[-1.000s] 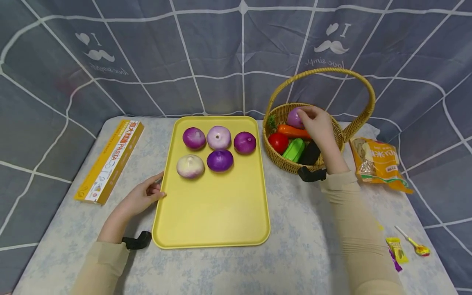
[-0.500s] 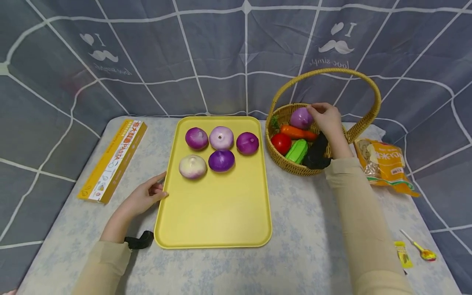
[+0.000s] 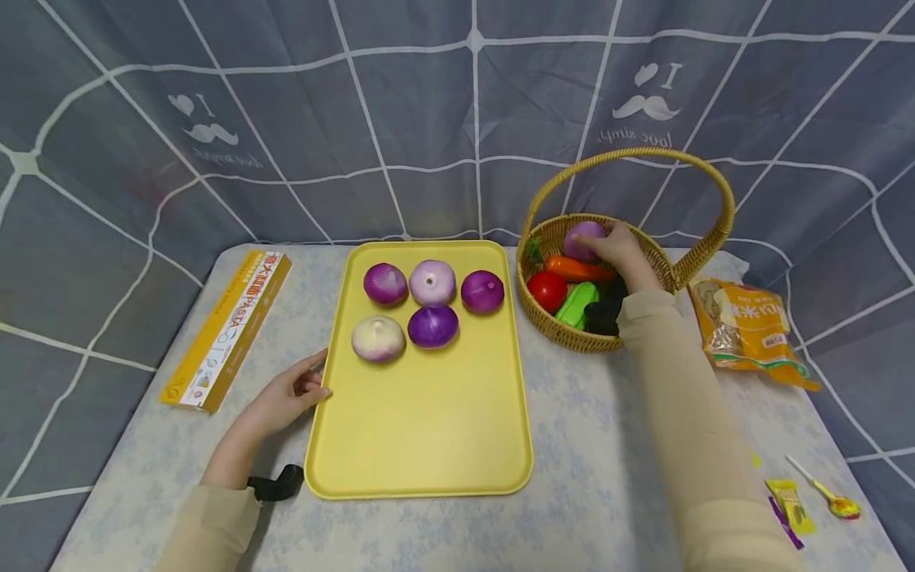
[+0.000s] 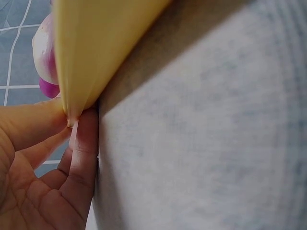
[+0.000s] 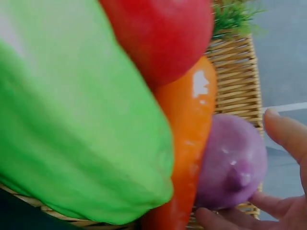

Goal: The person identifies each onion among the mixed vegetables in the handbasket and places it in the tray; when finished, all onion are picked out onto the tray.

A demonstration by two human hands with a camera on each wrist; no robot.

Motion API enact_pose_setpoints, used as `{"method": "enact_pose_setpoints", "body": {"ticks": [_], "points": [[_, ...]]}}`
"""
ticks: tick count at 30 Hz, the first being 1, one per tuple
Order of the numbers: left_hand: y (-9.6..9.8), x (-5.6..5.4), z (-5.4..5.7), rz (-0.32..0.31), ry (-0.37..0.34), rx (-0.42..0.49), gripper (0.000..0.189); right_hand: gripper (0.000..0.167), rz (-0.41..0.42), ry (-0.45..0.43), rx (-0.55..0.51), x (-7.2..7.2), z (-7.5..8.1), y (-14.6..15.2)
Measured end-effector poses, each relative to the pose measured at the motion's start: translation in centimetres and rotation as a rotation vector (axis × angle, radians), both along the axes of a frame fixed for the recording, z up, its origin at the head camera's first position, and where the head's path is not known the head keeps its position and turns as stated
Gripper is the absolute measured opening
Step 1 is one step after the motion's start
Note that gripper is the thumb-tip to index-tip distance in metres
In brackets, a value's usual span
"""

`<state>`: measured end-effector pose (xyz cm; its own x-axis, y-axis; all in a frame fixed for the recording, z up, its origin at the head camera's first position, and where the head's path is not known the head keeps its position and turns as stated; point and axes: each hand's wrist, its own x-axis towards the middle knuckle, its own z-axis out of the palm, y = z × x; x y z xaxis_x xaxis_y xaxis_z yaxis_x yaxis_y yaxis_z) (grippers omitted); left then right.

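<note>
My left hand (image 3: 289, 397) pinches the left rim of a yellow tray (image 3: 422, 429); in the left wrist view the thumb lies on one side of the rim and fingers on the other. Several onions sit towards the tray's far end, among them a whitish onion (image 3: 378, 338) and a dark purple onion (image 3: 433, 326). My right hand (image 3: 620, 253) reaches into a wicker basket (image 3: 565, 334), at a light purple onion (image 5: 230, 160). Seen from the right wrist, fingertips meet the onion's lower side, while the thumb stands apart from it.
The basket also holds a tomato (image 3: 547, 291), a carrot (image 3: 577, 269), a green vegetable (image 3: 577, 305) and a dark item, under a tall arched handle (image 3: 636, 152). A pasta box (image 3: 227, 330) lies left, an orange bag (image 3: 750, 330) right, with a lollipop (image 3: 829, 490) and candies nearer.
My right hand drew back slightly to the onion's right side, then came in over it again. The onion stays in the basket. My left hand keeps its place at the tray.
</note>
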<state>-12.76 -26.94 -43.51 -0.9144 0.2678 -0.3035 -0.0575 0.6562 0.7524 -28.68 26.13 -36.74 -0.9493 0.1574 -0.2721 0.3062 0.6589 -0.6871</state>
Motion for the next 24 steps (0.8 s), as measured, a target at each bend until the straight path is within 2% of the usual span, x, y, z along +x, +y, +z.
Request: {"method": "enact_pose_setpoints", "body": {"ticks": [4,10,15,20,24], "points": [[0.0,0.1,0.0,0.0,-0.005,0.007,0.069,0.088,-0.02,-0.036,0.002,0.0,-0.6,-0.1],[-0.1,0.1,0.1,0.0,-0.008,-0.007,0.069,0.102,-0.12,-0.051,-0.006,-0.3,-0.9,-0.7],[-0.2,0.0,0.0,-0.004,-0.003,-0.012,0.069,0.102,-0.152,-0.01,-0.05,0.0,0.1,-1.1],[-0.1,-0.2,-0.2,-0.011,0.003,0.0,0.07,0.101,-0.101,-0.014,-0.101,2.0,2.5,-1.3],[-0.2,-0.3,-0.2,-0.013,-0.004,-0.004,0.07,0.1,-0.008,-0.017,-0.121,5.5,4.3,-2.6]]}}
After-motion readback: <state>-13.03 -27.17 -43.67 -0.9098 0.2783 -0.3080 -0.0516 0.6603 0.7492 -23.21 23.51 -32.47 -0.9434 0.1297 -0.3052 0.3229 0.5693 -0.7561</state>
